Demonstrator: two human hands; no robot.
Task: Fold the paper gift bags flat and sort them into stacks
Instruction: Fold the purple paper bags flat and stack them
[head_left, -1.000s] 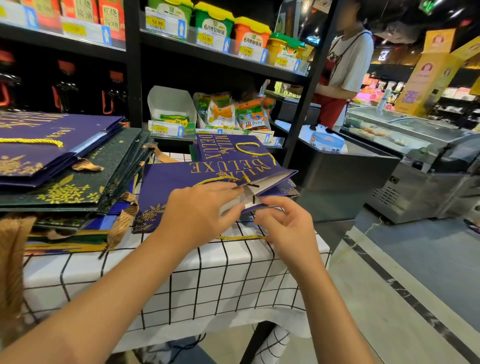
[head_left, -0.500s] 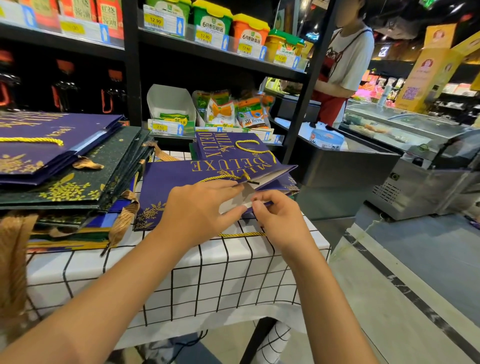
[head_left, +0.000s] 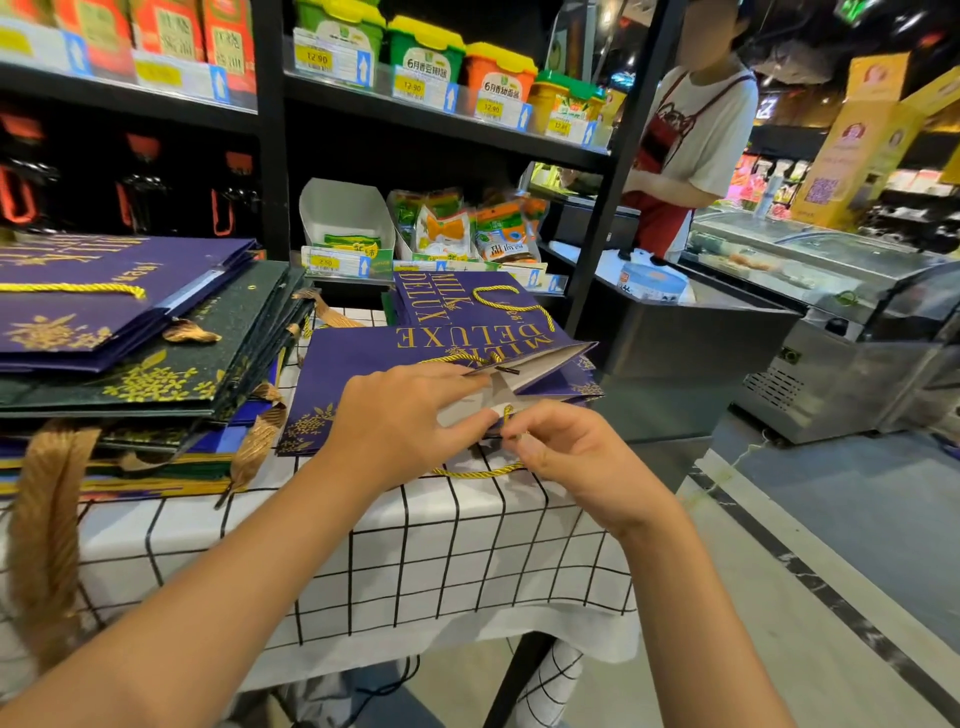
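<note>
Surface: a small stand under a white grid-check cloth (head_left: 467, 571), in a shop aisle; its right edge drops to the floor.
Shelving: a black rack (head_left: 270, 130) rises just behind the far edge, loaded with tubs, snack packs and price tags.
Big stack: flat bags (head_left: 130, 332) piled at the left edge, purple on top, dark green under it, more colours below; gold ribbon handles spill over the near-left edge.
Small stack: purple "Milk Deluxe" bags (head_left: 447, 299) flat at the far right corner.
Bag in hand: one purple bag (head_left: 363, 364) lies near the right edge, mostly flat, though its mouth at the right end gapes and shows the white lining.
Left hand (head_left: 400, 415): lies on the bag's mouth end, fingers fairly straight, pressing the paper down; grip not clamped on anything.
Right hand (head_left: 566, 447): fingers curled together, pinching the gold cord (head_left: 483, 472) at the bag's near right corner; a loop of it trails over the cloth.
Progress: by the look of it well along, with many bags flattened and two stacks standing. Left: tuck the cord, close the mouth, press flat, and place this bag, probably on the purple stack. I see no other open bags, though some may lie out of view.
In the way: loose cord and ribbon handles could snag; little bare cloth remains. A person in a red apron (head_left: 691, 150) stands well off beyond the rack.
</note>
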